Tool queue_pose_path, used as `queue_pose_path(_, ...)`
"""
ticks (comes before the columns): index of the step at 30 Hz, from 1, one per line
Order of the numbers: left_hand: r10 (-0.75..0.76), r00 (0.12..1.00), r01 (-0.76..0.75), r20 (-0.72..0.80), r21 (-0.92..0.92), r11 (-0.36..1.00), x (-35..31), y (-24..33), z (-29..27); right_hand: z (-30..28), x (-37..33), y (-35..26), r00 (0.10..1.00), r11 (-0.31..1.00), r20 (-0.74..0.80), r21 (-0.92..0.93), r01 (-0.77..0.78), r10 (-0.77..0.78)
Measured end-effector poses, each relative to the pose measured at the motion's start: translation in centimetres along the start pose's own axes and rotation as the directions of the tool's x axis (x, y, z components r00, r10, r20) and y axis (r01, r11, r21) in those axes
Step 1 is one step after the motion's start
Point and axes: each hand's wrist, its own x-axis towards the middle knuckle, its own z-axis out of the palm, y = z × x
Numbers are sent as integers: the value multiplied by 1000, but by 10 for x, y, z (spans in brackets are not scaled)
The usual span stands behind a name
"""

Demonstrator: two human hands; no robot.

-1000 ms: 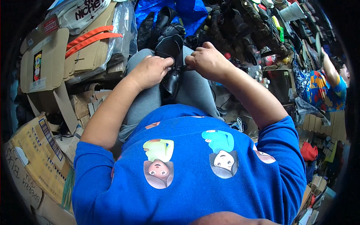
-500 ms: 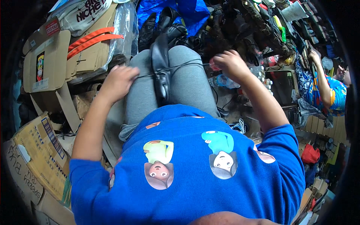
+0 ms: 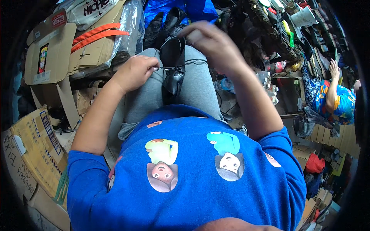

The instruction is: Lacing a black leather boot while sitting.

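Observation:
A black leather shoe (image 3: 174,82) is held between my grey-trousered knees, its toe end nearer me and its opening away from me. My left hand (image 3: 138,73) is beside it on the left, fingertips pinched on a thin black shoelace (image 3: 163,68) that comes from the front of the shoe. Another length of the lace bends loosely over my right knee. Over the far end of the shoe is my right hand (image 3: 216,44), smeared by motion. Its fingertips are near the shoe's rim, and whether they hold anything cannot be made out.
Flattened cardboard (image 3: 92,57) with orange straps lies at the left, above a yellow-brown carton (image 3: 38,150). More black shoes (image 3: 156,29) and a blue plastic sheet (image 3: 200,11) are beyond my knees. Clear bottles (image 3: 266,82) and another person's arm (image 3: 332,92) are at the right.
My right hand has swung inward and away from me, from right of the knee to over the shoe. The lace, stretched sideways before, now hangs slack. My left hand has moved closer to the shoe.

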Motion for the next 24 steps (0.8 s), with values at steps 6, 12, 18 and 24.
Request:
queue_pose_path(6, 16, 1000, -17, 11, 70, 997, -3, 0, 2, 29, -11, 70, 965, 651, 263, -736, 184, 24)
queue_pose_path(12, -308, 941, 298, -142, -86, 951, -85, -43, -45, 11, -15, 78, 954, 679, 224, -734, 31, 198)
queue_pose_path(18, -142, 927, -248, -347, -851, 462, -42, 24, -65, -1, -3, 14, 967, 937, 236, 306, -170, 99)
queue_pose_path(24, -94, 960, 279, 265, -855, 438, -42, 37, -44, -27, -39, 27, 827, 944, 469, -253, -211, 310)
